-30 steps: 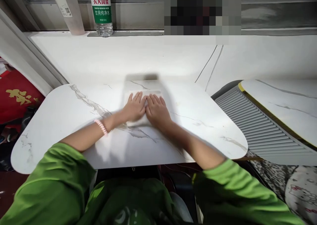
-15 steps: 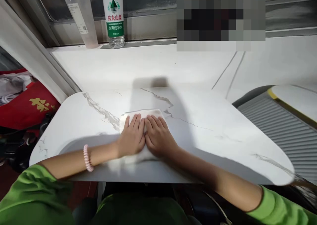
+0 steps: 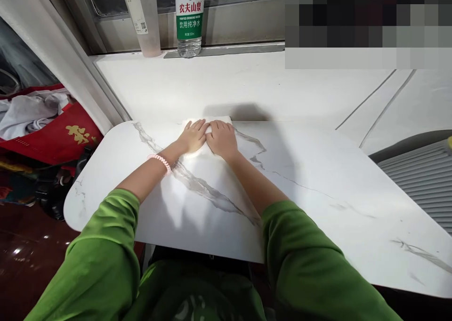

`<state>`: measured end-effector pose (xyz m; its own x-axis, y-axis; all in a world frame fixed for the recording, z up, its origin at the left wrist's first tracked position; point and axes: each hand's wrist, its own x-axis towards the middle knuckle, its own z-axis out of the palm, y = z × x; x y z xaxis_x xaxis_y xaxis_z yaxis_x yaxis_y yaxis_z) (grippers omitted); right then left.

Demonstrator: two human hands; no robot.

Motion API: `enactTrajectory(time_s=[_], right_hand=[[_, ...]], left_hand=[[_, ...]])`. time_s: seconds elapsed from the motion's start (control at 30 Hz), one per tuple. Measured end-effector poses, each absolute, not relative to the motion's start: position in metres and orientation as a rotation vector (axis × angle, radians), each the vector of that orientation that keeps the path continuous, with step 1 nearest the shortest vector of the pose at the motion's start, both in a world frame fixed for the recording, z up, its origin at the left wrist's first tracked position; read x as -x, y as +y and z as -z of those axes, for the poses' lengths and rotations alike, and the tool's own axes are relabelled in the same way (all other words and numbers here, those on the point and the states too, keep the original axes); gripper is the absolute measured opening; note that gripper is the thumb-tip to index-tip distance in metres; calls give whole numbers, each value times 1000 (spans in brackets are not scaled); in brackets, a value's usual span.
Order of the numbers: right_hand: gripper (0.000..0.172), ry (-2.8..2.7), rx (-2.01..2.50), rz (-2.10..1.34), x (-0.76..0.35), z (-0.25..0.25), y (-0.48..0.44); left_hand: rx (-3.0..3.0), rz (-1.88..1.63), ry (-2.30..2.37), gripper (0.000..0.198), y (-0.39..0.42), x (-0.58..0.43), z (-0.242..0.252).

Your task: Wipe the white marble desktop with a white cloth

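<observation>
White marble-pattern table [image 3: 318, 208] fills most of the view, and a small white cloth [image 3: 198, 156] lies flat on it at its far edge, a little left of the middle. Both hands are on this cloth. The left hand [image 3: 192, 136] and the right hand [image 3: 221, 140] lie side by side and touch each other at the thumbs. The fingers are stretched out flat and close together, palms down. They grip nothing and only press the cloth against the table. The step in hand seems to be a wiping stroke at its farthest reach, because the arms are almost fully extended. I think any further stroke calls for equal pressure from both palms, so that the cloth slides as one piece and does not fold, and for care that it does not run over the edge. A pink bracelet [image 3: 159, 162] sits on the left wrist, nearer than the cloth, and green sleeves [image 3: 106, 245] cover the upper arms. Beyond the cloth is a white ledge [image 3: 212, 85], and at its back stand a water bottle [image 3: 189, 20] and a cloudy tube [image 3: 143, 20], upright and near each other. Well left of the cloth, below table level, lies a red bag [image 3: 67, 137]. Far right of the cloth a grey slatted panel [image 3: 423, 184] shows.
</observation>
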<state>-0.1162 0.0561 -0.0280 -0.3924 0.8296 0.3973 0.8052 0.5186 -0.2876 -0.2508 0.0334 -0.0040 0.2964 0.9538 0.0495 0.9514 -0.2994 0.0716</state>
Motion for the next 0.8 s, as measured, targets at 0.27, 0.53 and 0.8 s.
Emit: enactTrajectory(time_s=[0.27, 0.53, 0.8], right_hand=[[54, -2374, 1299, -34, 108, 34, 35], [53, -2420, 1298, -45, 129, 27, -28], [49, -2449, 1140, -195, 287, 10, -17]], left_hand=[[-2478, -142, 1879, 55, 2, 246, 1], [-2488, -128, 1859, 56, -59, 268, 6], [-2314, -179, 2070, 52, -55, 423, -3]])
